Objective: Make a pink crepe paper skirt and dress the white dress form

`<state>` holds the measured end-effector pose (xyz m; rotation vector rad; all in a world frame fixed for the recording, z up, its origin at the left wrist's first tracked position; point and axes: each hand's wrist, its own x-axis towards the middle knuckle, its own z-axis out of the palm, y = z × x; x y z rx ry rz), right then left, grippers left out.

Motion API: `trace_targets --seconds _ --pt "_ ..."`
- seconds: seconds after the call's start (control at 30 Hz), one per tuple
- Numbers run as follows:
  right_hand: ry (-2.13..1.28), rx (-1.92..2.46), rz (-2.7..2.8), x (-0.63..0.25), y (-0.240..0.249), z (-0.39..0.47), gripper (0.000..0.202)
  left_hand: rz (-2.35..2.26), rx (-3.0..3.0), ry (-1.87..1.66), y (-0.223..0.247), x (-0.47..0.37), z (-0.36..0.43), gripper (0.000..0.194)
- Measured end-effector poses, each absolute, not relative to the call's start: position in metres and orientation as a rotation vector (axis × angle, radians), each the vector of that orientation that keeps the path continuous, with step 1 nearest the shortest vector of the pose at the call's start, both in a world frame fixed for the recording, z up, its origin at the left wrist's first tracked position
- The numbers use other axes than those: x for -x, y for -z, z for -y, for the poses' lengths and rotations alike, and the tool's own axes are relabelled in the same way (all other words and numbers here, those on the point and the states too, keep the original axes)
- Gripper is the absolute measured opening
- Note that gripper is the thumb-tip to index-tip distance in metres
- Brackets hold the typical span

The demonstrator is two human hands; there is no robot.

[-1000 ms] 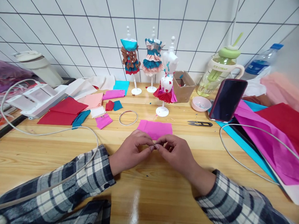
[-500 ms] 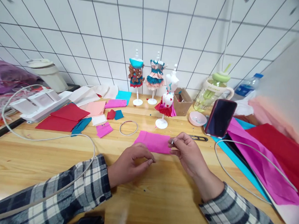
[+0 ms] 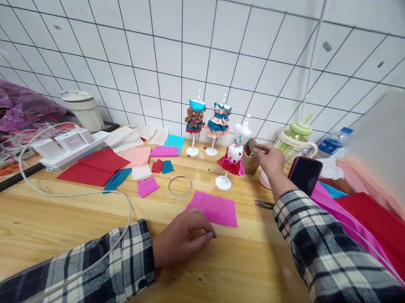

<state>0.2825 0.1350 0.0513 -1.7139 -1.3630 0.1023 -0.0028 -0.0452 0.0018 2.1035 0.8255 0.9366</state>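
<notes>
My left hand (image 3: 186,236) rests on the wooden table at the near edge of a magenta cloth piece (image 3: 216,209). Its fingers are curled, with thumb and forefinger tips together and nothing visible between them. My right hand (image 3: 271,160) reaches forward to a small cardboard box (image 3: 251,163), its fingertips pinched at the rim; whatever they hold is too small to make out. Just left of the box stands a white mini dress form (image 3: 235,151) with a red and magenta skirt. Black thread snips (image 3: 264,204) lie beneath my right forearm.
Two dressed mini forms (image 3: 195,119) stand by the tiled wall. A metal ring (image 3: 180,186) and cloth scraps (image 3: 98,166) lie left of centre. A phone (image 3: 305,175), a pink dish (image 3: 265,179) and a lidded cup (image 3: 296,140) stand right. A white cable (image 3: 128,206) crosses my left sleeve.
My right hand has moved forward from above the magenta cloth to the cardboard box. My left hand stays by the cloth in much the same pose. The view has tilted upward.
</notes>
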Motion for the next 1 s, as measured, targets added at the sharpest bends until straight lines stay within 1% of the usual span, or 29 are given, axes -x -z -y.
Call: trace_targets --seconds 0.13,0.27,0.33,0.43,0.47,0.57,0.67,0.83,1.0 --pt "-0.104 1.639 1.305 -0.29 -0.039 -0.135 0.025 -0.806 -2.101 -0.917 -0.002 0.003 0.045 0.014" --pt "0.053 1.461 1.293 -0.274 -0.023 -0.08 0.027 -0.811 -2.026 -0.933 -0.004 0.003 0.042 0.013" --pt "-0.114 1.344 1.434 -0.255 -0.013 -0.034 0.024 -0.822 -1.962 -0.918 -0.005 0.004 0.041 0.013" --pt "-0.566 1.158 1.686 -0.223 -0.005 0.031 0.018 -0.81 -1.858 -0.884 -0.004 0.004 0.04 0.013" --pt "-0.687 1.097 1.75 -0.214 -0.005 0.046 0.018 -0.801 -1.831 -0.878 -0.004 0.004 0.039 0.013" --pt "-0.934 1.069 1.781 -0.197 -0.006 0.067 0.02 -0.781 -1.79 -0.873 -0.003 0.003 0.039 0.012" --pt "-1.078 1.169 1.702 -0.194 -0.005 0.063 0.016 -0.769 -1.783 -0.855 -0.003 0.002 0.039 0.012" --pt "-1.139 1.272 1.672 -0.196 -0.003 0.058 0.007 -0.729 -1.819 -0.809 -0.004 0.0 0.037 0.014" --pt "-0.886 1.258 1.941 -0.204 -0.013 0.06 0.01 -0.829 -2.044 -0.768 -0.005 -0.002 0.038 0.016"
